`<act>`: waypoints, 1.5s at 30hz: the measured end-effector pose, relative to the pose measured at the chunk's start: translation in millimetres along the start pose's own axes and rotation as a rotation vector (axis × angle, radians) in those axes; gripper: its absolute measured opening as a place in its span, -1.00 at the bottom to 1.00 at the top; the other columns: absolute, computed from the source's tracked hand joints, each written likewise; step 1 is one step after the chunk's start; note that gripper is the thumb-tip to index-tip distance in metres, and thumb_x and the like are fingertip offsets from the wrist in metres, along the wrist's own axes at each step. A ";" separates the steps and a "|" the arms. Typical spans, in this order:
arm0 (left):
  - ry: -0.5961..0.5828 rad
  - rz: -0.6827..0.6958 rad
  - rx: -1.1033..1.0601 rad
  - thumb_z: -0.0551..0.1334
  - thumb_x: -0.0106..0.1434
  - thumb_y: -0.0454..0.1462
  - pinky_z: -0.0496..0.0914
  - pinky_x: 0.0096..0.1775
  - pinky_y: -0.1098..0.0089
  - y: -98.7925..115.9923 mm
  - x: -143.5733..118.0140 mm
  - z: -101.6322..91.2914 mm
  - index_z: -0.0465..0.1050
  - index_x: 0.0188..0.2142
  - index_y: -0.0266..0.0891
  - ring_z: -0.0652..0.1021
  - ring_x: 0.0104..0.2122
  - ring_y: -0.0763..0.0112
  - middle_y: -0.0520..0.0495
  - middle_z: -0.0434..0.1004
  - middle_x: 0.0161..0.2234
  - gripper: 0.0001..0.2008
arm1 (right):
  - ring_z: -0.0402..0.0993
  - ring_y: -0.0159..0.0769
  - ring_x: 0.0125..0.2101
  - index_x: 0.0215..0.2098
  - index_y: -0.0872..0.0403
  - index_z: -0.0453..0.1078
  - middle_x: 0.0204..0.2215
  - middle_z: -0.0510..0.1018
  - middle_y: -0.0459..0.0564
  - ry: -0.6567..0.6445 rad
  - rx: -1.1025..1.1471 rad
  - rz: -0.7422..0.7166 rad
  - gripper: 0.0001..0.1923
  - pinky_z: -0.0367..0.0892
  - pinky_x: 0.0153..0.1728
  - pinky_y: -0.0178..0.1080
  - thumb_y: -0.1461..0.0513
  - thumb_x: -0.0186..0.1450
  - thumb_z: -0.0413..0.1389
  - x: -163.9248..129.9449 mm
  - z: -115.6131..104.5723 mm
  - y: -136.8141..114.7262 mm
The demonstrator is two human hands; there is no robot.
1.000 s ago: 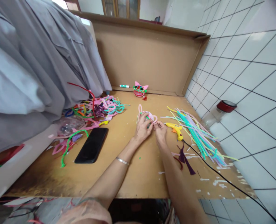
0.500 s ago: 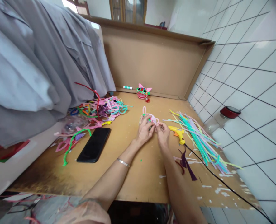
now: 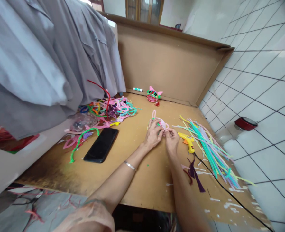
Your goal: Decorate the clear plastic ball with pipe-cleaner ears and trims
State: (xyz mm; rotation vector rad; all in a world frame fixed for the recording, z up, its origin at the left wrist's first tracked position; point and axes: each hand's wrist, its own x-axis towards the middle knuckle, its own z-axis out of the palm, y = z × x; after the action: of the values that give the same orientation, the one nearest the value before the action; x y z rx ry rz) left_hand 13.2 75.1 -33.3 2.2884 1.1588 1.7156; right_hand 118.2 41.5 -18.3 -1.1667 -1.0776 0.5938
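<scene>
Over the middle of the table, my left hand (image 3: pixel 153 133) is closed around a small pink and lilac pipe-cleaner craft (image 3: pixel 162 123). A pink loop rises from its left side, and a bit of green shows by my fingers. My right hand (image 3: pixel 172 139) pinches the craft's lower right edge, close to my left fingertips. Just right of that hand lies a yellow hot glue gun (image 3: pixel 188 141) with a black cord. At the back of the table sits a finished-looking animal head (image 3: pixel 153 94) with pink ears, big eyes and a red mouth.
Loose pastel pipe cleaners (image 3: pixel 206 145) lie at the right beside a purple tassel (image 3: pixel 196 175). A black phone (image 3: pixel 101 145) and a tangled pile of pipe cleaners (image 3: pixel 118 108) are at the left. A glue stick (image 3: pixel 138 89) rests by the cardboard panel (image 3: pixel 166 61). Grey cloth (image 3: pixel 84 48) hangs at the left.
The camera view has turned slightly, shifting the whole scene to the right. Both hands keep hold of the craft, with only slight finger movement.
</scene>
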 end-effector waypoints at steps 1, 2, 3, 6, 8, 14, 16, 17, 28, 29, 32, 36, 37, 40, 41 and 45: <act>0.003 -0.007 -0.004 0.18 0.24 -0.30 0.16 0.23 -0.04 -0.1 -0.2 0.3 0.49 -0.36 -0.20 0.38 0.14 0.18 -0.20 0.41 0.04 -0.89 | 0.35 -0.32 -0.46 -0.47 0.06 0.34 -0.53 0.45 -0.12 0.003 0.001 0.000 -0.78 0.31 -0.33 -0.25 0.07 0.13 0.14 -0.2 0.1 -0.6; 0.007 -0.014 -0.009 0.19 0.24 -0.30 0.16 0.23 -0.05 -0.2 -0.3 0.6 0.50 -0.37 -0.21 0.38 0.14 0.18 -0.20 0.41 0.04 -0.89 | 0.35 -0.32 -0.46 -0.48 0.06 0.34 -0.53 0.45 -0.12 0.006 0.003 -0.001 -0.78 0.31 -0.33 -0.25 0.07 0.13 0.14 -0.3 0.2 -1.1; 0.010 -0.019 -0.012 0.19 0.23 -0.30 0.17 0.23 -0.05 -0.3 -0.4 0.8 0.50 -0.37 -0.21 0.38 0.13 0.18 -0.20 0.41 0.03 -0.89 | 0.35 -0.33 -0.47 -0.48 0.06 0.34 -0.53 0.45 -0.12 0.010 0.005 -0.003 -0.78 0.31 -0.33 -0.25 0.07 0.12 0.14 -0.4 0.3 -1.5; 0.010 -0.027 -0.018 0.20 0.23 -0.30 0.19 0.22 -0.04 -0.2 -0.3 0.8 0.50 -0.37 -0.21 0.38 0.13 0.17 -0.20 0.42 0.02 -0.89 | 0.34 -0.33 -0.47 -0.48 0.07 0.35 -0.53 0.45 -0.12 0.013 0.002 -0.013 -0.79 0.30 -0.33 -0.25 0.08 0.12 0.14 -0.8 0.8 -2.2; 0.013 -0.021 -0.022 0.19 0.24 -0.31 0.20 0.21 -0.03 0.0 0.0 0.6 0.50 -0.37 -0.22 0.38 0.13 0.17 -0.20 0.42 0.01 -0.89 | 0.35 -0.33 -0.46 -0.48 0.07 0.35 -0.53 0.45 -0.12 0.013 -0.003 -0.020 -0.79 0.30 -0.33 -0.26 0.09 0.12 0.13 -1.2 1.1 -2.2; 0.042 -0.023 -0.034 0.20 0.23 -0.32 0.21 0.20 -0.02 0.8 0.4 0.7 0.50 -0.38 -0.22 0.39 0.12 0.18 -0.20 0.43 0.00 -0.89 | 0.34 -0.33 -0.46 -0.46 0.06 0.34 -0.53 0.45 -0.12 0.014 -0.024 -0.031 -0.80 0.30 -0.32 -0.26 0.09 0.14 0.12 -2.9 2.2 -1.9; 0.043 -0.025 -0.032 0.20 0.23 -0.32 0.22 0.20 -0.02 1.0 0.5 0.8 0.50 -0.38 -0.21 0.40 0.11 0.18 -0.20 0.43 0.00 -0.90 | 0.34 -0.32 -0.46 -0.47 0.06 0.33 -0.53 0.46 -0.12 0.016 -0.021 -0.029 -0.79 0.30 -0.32 -0.26 0.08 0.14 0.12 -3.0 2.4 -1.9; 0.043 -0.025 -0.032 0.20 0.22 -0.32 0.22 0.20 -0.02 1.0 0.6 0.7 0.50 -0.38 -0.21 0.40 0.11 0.18 -0.20 0.43 0.00 -0.90 | 0.34 -0.32 -0.46 -0.47 0.05 0.33 -0.53 0.46 -0.12 0.018 -0.017 -0.026 -0.79 0.30 -0.32 -0.26 0.08 0.13 0.12 -2.9 2.4 -1.8; 0.034 -0.004 -0.040 0.14 0.20 -0.32 0.12 0.25 -0.02 1.8 -0.9 -0.3 0.37 -0.27 -0.20 0.37 0.15 0.18 -0.23 0.42 0.02 -0.90 | 0.40 -0.32 -0.41 -0.38 0.07 0.35 -0.45 0.51 -0.08 0.038 0.083 0.016 -0.84 0.36 -0.26 -0.22 0.15 0.10 0.11 -2.3 4.9 0.5; 0.039 -0.004 -0.048 0.13 0.18 -0.33 0.12 0.25 -0.02 2.2 -1.0 -0.1 0.34 -0.26 -0.20 0.37 0.15 0.18 -0.23 0.42 0.02 -0.89 | 0.41 -0.32 -0.42 -0.38 0.06 0.35 -0.45 0.50 -0.08 0.045 0.109 0.022 -0.84 0.37 -0.25 -0.22 0.16 0.09 0.11 -2.3 5.6 0.7; 0.058 -0.005 -0.082 0.12 0.16 -0.35 0.16 0.22 0.00 3.2 -0.6 0.3 0.29 -0.25 -0.20 0.39 0.13 0.18 -0.25 0.43 0.01 -0.86 | 0.42 -0.32 -0.43 -0.38 0.07 0.34 -0.46 0.50 -0.09 0.065 0.168 0.044 -0.83 0.38 -0.26 -0.21 0.18 0.05 0.12 -1.5 7.0 2.5; 0.074 -0.022 -0.127 0.12 0.16 -0.36 0.26 0.16 0.06 4.7 0.5 -0.3 0.26 -0.18 -0.20 0.39 0.12 0.18 -0.28 0.39 0.02 -0.80 | 0.42 -0.31 -0.41 -0.39 0.09 0.38 -0.43 0.53 -0.05 0.055 0.126 0.054 -0.79 0.38 -0.26 -0.21 0.13 0.05 0.15 -1.1 7.2 4.4; 0.072 -0.031 -0.132 0.12 0.16 -0.36 0.28 0.15 0.07 5.1 0.6 -0.7 0.26 -0.17 -0.20 0.38 0.12 0.17 -0.29 0.38 0.03 -0.78 | 0.42 -0.30 -0.41 -0.39 0.09 0.38 -0.43 0.54 -0.04 0.048 0.119 0.055 -0.78 0.38 -0.25 -0.20 0.12 0.06 0.15 -1.4 7.1 4.3; 0.069 -0.050 -0.137 0.12 0.17 -0.36 0.30 0.13 0.08 6.2 1.0 -1.9 0.25 -0.13 -0.21 0.37 0.14 0.15 -0.31 0.33 0.06 -0.75 | 0.43 -0.29 -0.39 -0.39 0.10 0.40 -0.40 0.55 -0.02 0.040 0.112 0.049 -0.77 0.39 -0.24 -0.20 0.11 0.08 0.15 -2.8 7.4 3.3; 0.071 -0.051 -0.137 0.12 0.18 -0.36 0.31 0.12 0.08 6.4 1.0 -2.1 0.25 -0.12 -0.21 0.37 0.13 0.15 -0.31 0.32 0.07 -0.75 | 0.43 -0.29 -0.38 -0.38 0.10 0.40 -0.40 0.56 -0.01 0.037 0.103 0.045 -0.77 0.39 -0.24 -0.20 0.10 0.09 0.15 -3.2 7.6 3.1; 0.079 -0.052 -0.143 0.12 0.19 -0.35 0.33 0.11 0.11 6.4 0.5 -1.8 0.24 -0.08 -0.21 0.38 0.12 0.17 -0.30 0.31 0.07 -0.72 | 0.43 -0.28 -0.37 -0.37 0.09 0.41 -0.37 0.57 0.01 0.041 0.073 0.044 -0.76 0.39 -0.21 -0.18 0.09 0.11 0.15 -3.8 8.2 5.0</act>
State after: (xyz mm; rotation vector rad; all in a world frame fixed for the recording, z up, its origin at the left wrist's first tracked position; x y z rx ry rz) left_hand 15.1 70.2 -29.2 2.1085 1.0599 1.8211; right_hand 110.0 43.6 -24.2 -1.1363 -0.9898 0.6360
